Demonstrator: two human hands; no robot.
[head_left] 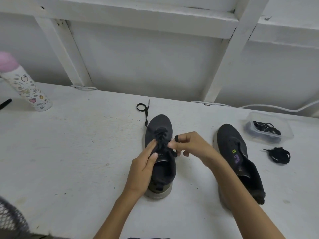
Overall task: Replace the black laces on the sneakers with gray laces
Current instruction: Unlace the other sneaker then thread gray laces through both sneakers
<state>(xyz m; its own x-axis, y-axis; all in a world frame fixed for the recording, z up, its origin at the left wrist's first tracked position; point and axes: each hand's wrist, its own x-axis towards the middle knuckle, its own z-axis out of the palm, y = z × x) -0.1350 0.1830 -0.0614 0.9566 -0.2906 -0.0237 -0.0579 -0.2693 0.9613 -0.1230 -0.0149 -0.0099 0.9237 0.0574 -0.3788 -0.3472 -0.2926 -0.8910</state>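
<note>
The black lace [161, 138] is threaded through the upper eyelets of the middle sneaker [159, 152]. That sneaker stands with its toe pointing away, at the centre of the frame on the white counter [77, 144]. The lace's free end [141, 107] runs off past the toe and curls into a small loop toward the upper middle of the frame.

The right hand [188, 146] has its fingers [172, 145] clenched on the other run of the lace, just right of the eyelets, with a turn of lace over one fingertip. The left hand [144, 169] lies along the sneaker's left side. Its fingers [151, 147] are straight and press down near the tongue, grasping nothing.

To the right lies the second sneaker [238, 161], with no lace that I can make out. Beyond it a loose lace bundle [278, 155] sits on the counter, just below a clear tub [285, 131] holding more laces [265, 129]. Those look dark, and whether they are the gray ones cannot be told.

The likeliest trouble is a snag. A sideways pull could bind the lace at an eyelet or catch its tip, and the sneaker could then skid or tip, since only flat fingers steady it. The trailing end could also knot as it is drawn through. With the laces so alike in shade, the wrong one could be picked up for re-lacing.
</note>
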